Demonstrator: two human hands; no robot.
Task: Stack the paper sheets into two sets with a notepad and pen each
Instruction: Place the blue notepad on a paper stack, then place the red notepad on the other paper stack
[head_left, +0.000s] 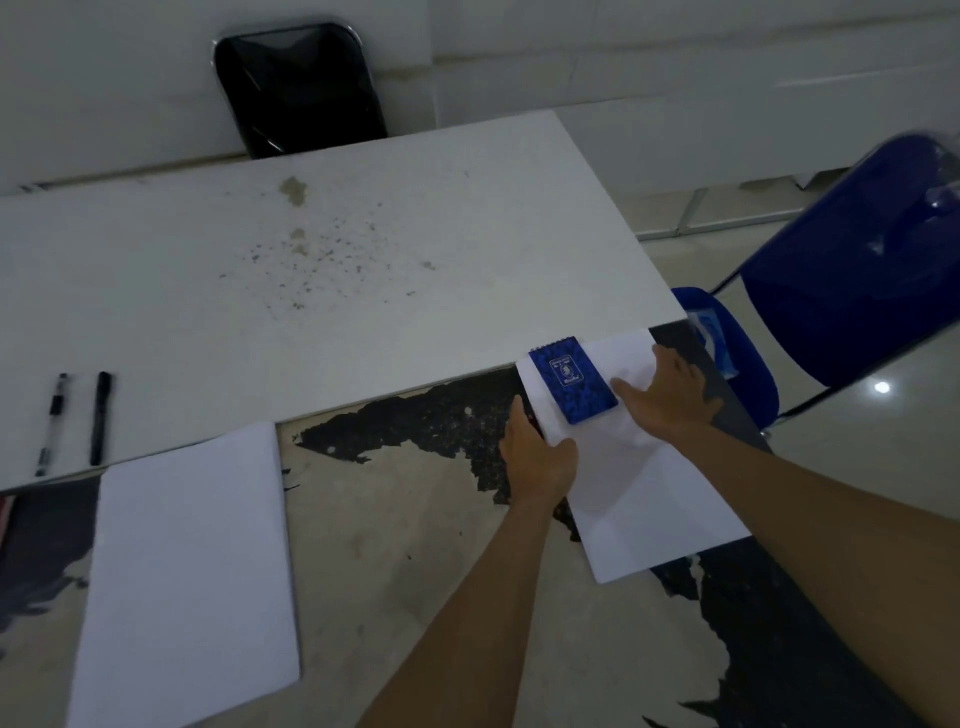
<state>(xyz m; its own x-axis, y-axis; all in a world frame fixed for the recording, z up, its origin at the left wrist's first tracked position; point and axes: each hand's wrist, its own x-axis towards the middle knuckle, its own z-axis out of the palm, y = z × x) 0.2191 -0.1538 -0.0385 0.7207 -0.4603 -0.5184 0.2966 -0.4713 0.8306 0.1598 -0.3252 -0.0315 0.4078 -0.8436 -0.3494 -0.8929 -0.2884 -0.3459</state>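
Observation:
A white paper stack (644, 493) lies at the right of the worn table, and a small blue spiral notepad (571, 379) rests on its far end. My left hand (537, 452) grips the left edge of that stack, thumb on top. My right hand (662, 395) lies flat on the paper just right of the notepad, fingers spread. A second white paper stack (192, 571) lies at the near left with nothing on it. Two black pens (52, 421) (100, 415) lie side by side at the far left on the white board.
A white board (311, 270) covers the far part of the table (395, 525), whose surface is peeled and dark in patches. A blue folding chair (852, 291) stands at the right, close to the table corner. A black chair (298, 85) stands behind the table.

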